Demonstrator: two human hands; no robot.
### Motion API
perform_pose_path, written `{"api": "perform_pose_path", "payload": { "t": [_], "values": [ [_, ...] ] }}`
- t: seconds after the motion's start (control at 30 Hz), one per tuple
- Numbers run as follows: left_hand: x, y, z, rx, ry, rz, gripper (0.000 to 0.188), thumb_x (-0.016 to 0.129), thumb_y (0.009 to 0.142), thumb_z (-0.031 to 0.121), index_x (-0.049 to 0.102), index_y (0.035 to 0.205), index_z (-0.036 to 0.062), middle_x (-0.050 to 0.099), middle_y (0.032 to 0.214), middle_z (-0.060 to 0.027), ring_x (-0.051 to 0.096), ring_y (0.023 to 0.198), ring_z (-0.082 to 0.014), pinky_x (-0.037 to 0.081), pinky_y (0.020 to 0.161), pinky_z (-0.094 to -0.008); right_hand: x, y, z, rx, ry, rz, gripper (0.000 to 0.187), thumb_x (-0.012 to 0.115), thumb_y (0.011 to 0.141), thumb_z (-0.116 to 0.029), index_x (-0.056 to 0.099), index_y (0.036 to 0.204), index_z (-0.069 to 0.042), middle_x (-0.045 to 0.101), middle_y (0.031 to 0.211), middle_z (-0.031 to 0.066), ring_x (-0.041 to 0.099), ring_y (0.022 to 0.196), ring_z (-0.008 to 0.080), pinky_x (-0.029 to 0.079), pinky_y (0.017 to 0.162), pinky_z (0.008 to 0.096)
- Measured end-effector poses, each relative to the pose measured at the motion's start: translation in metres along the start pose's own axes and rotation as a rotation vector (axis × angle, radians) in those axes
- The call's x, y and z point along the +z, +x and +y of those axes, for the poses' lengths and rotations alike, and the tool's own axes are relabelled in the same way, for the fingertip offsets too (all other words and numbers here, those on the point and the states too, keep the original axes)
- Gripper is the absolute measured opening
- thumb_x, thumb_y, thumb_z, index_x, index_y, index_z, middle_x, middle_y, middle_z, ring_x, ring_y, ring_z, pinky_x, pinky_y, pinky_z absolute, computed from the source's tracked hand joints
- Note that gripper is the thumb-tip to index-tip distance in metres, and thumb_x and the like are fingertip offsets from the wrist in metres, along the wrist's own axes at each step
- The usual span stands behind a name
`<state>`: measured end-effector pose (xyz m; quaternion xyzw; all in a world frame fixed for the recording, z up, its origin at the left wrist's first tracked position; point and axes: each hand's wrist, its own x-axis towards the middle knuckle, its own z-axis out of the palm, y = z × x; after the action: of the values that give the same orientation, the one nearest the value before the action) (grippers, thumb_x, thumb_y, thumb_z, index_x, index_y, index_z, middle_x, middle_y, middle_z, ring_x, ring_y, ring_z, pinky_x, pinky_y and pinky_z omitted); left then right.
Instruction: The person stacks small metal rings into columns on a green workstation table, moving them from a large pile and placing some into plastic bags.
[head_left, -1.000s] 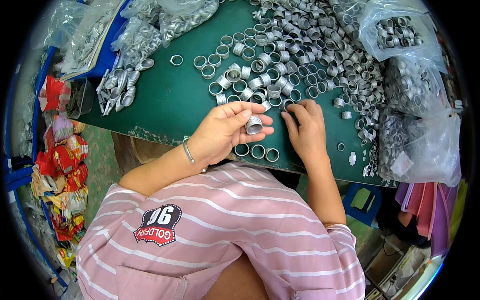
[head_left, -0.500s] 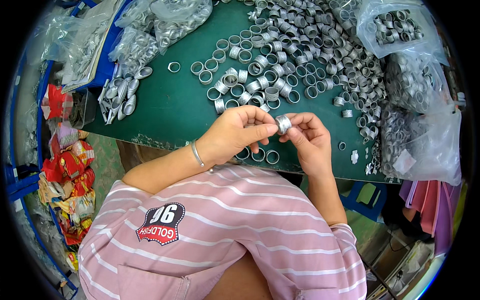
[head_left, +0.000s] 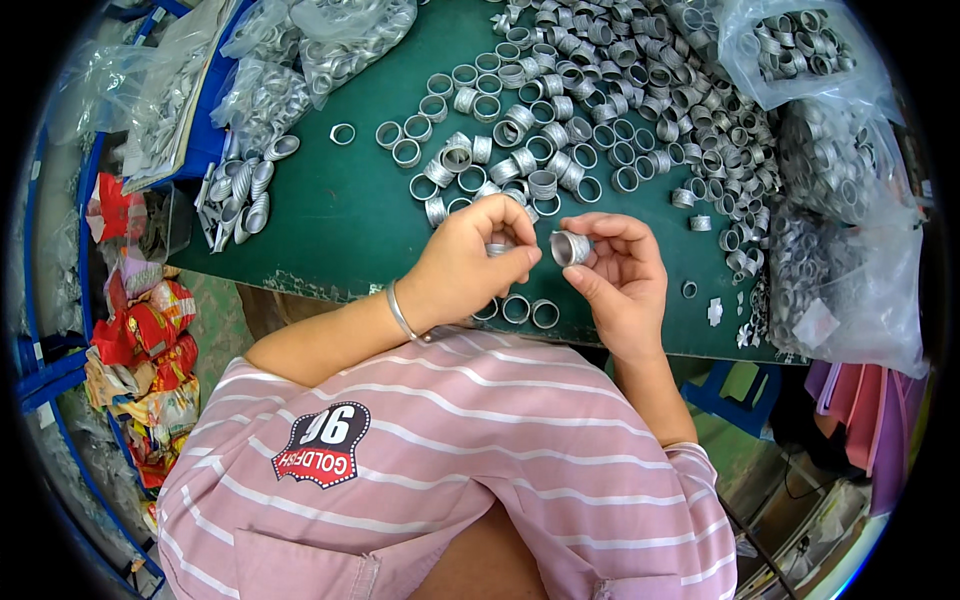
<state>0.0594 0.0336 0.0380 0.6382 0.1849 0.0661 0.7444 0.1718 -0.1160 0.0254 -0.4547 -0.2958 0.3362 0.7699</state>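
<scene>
Rings (head_left: pixel 572 249) are gripped by right hand (head_left: pixel 628 283) and left hand (head_left: pixel 468 255). Rightward, ring-filled bags (head_left: pixel 853 290) are seen; below, a printed patch (head_left: pixel 322 445).

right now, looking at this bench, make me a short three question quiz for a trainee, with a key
1. True or false: the right hand is empty.
2. Multiple choice: which wrist wears the bracelet?
a) right
b) left
c) both
3. Fill in the blank: the pile of rings lies on a ____ coloured tabletop.

Key:
1. False; it holds a metal ring between thumb and fingers.
2. b
3. green
</scene>
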Motion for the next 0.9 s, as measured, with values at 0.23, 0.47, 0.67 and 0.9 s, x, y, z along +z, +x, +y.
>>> {"api": "perform_pose_path", "payload": {
  "t": [0.23,0.47,0.67,0.9],
  "values": [
    [-0.01,0.0,0.0,-0.44,-0.687,-0.193,0.027,0.053,0.093,0.023,0.056,0.107,0.0003,0.063,0.089,-0.0108,0.066,0.079,-0.0162,0.054,0.052,-0.0227,0.004,0.014,-0.015,-0.247,-0.562,-0.215,0.02,0.063,0.075,0.009,0.062,0.093,0.001,0.062,0.095,0.0145,0.06,0.094,0.0259,0.048,0.08,0.0317],
    [-0.01,-0.006,0.001,-0.388,-0.475,-0.102,0.017,0.061,0.088,0.017,0.059,0.096,0.0021,0.063,0.088,-0.007,0.065,0.08,-0.0153,0.054,0.059,-0.0239,-0.003,0.057,0.008,-0.282,-1.346,-0.15,0.017,0.068,0.074,-0.006,0.065,0.091,-0.005,0.056,0.083,0.0088,0.054,0.077,0.0277,0.045,0.066,0.0366],
    [-0.017,-0.005,0.007,-0.345,-0.394,0.04,0.017,0.062,0.087,0.015,0.057,0.098,0.0026,0.064,0.088,-0.0057,0.065,0.08,-0.0153,0.051,0.057,-0.0228,-0.007,0.047,0.008,0.023,-0.788,-0.1,0.009,0.066,0.078,0.0,0.064,0.087,-0.001,0.057,0.084,0.0063,0.057,0.076,0.0178,0.045,0.064,0.0281],
    [-0.013,-0.002,-0.003,0.192,0.024,0.15,0.015,0.069,0.08,0.005,0.063,0.094,0.0032,0.061,0.088,-0.0026,0.058,0.077,-0.0102,0.045,0.064,-0.0208,0.007,0.027,0.005,0.115,-0.245,-0.08,0.015,0.062,0.082,0.003,0.058,0.097,0.001,0.058,0.097,0.0103,0.059,0.09,0.0155,0.051,0.074,0.0259]
  ]
}}
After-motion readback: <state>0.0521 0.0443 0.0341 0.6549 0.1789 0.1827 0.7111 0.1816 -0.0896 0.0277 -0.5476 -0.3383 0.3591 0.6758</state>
